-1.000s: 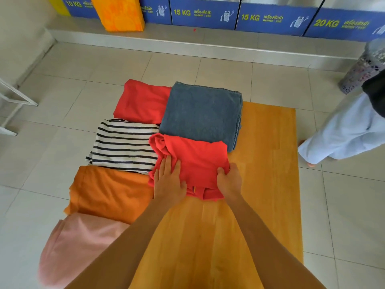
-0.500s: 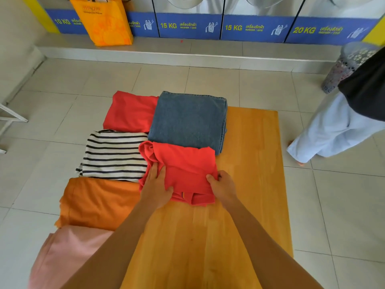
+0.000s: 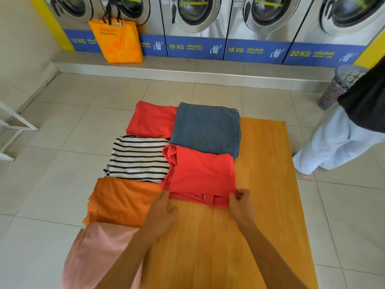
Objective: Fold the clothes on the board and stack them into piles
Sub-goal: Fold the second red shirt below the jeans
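Observation:
A folded red shirt (image 3: pixel 201 172) lies mid-board on the wooden board (image 3: pixel 268 184), its far edge against folded blue jeans (image 3: pixel 206 128). My right hand (image 3: pixel 241 203) pinches its near right corner. My left hand (image 3: pixel 163 211) rests flat at its near left corner, fingers together, touching the cloth edge. Along the board's left side lie another folded red garment (image 3: pixel 153 119), a black-and-white striped top (image 3: pixel 138 158), an orange garment (image 3: pixel 123 201) and a pink one (image 3: pixel 100 253).
A person in pale trousers (image 3: pixel 337 142) stands on the tiled floor just right of the board. Washing machines (image 3: pixel 195 19) line the far wall, with an orange bag (image 3: pixel 117 41) on the step. A patterned basket (image 3: pixel 341 84) is at far right; a white rack (image 3: pixel 12 126) at left.
Both hands slid back from on top of the red shirt to its near edge and spread to its corners. The shirt now lies flatter. The camera tilted up, and the person at right came closer.

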